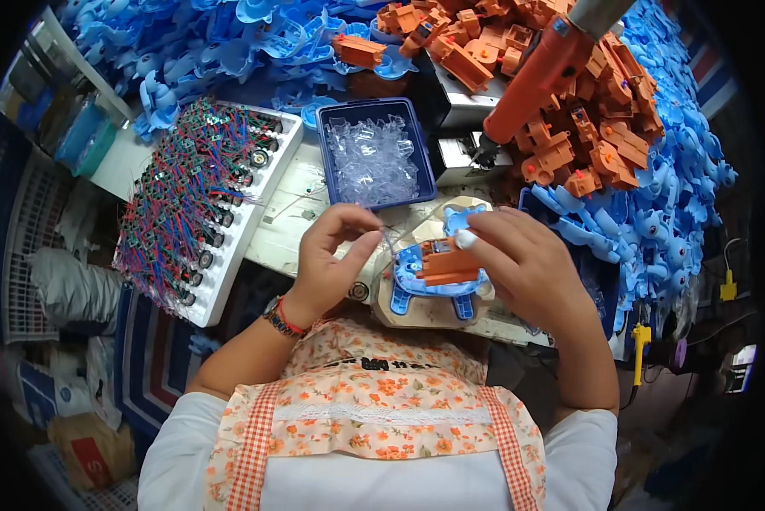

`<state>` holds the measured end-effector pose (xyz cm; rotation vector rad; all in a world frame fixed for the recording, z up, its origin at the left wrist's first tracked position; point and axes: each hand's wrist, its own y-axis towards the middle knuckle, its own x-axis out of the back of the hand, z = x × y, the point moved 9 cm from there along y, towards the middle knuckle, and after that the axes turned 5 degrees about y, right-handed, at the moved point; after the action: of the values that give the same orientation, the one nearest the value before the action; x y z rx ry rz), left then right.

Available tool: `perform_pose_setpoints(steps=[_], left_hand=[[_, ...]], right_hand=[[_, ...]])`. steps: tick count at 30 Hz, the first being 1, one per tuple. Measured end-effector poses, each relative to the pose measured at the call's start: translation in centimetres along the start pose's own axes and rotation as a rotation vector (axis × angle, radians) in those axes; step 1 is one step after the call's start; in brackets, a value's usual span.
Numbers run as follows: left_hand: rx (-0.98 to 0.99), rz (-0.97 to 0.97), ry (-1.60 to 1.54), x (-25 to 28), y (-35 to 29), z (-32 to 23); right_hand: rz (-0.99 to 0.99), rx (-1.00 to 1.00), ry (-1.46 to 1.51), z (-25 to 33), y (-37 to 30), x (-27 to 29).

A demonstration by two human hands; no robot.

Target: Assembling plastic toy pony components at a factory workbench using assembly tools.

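Right hand [532, 264] clamped on orange box [446, 266], over blue shell [406, 278]. Left hand [327, 260] beside, fingertips close; can't tell if pinching anything.

The tabletop [284, 238] is brightly and fairly evenly lit, and small white glints are thrown back by the clear plastic pieces [372, 157]. Below its near edge, the surroundings are left dim. Toward the rim, straight lines are bowed and the corners are swallowed by black.
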<state>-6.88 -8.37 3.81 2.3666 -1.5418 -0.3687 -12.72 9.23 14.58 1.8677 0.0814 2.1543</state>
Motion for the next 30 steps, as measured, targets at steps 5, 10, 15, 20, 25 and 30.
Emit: perform_pose_setpoints(steps=[5, 10, 15, 20, 25, 30], left_hand=[[0.158, 0.259, 0.049, -0.3, -1.6, 1.2], [0.117, 0.362, 0.021, -2.3, -1.5, 0.2], [0.290, 0.501, -0.143, -3.2, -1.4, 1.5], [0.420, 0.420, -0.179, -2.4, -1.7, 2.4], [0.288, 0.322, -0.115, -2.7, -0.7, 1.5], [0.391, 0.403, -0.246, -4.2, -1.0, 0.4]], right_hand=[[-0.192, 0.188, -0.133, 3.5, -1.0, 3.4], [-0.232, 0.261, -0.139, 4.9, -2.2, 2.0], [-0.258, 0.255, -0.111, 5.2, -3.8, 0.3], [-0.319, 0.151, 0.048, 4.2, -5.9, -2.0], [-0.263, 0.110, 0.161, 4.0, -6.7, -4.6], [-0.247, 0.077, 0.387, 2.9, -5.3, -2.9]])
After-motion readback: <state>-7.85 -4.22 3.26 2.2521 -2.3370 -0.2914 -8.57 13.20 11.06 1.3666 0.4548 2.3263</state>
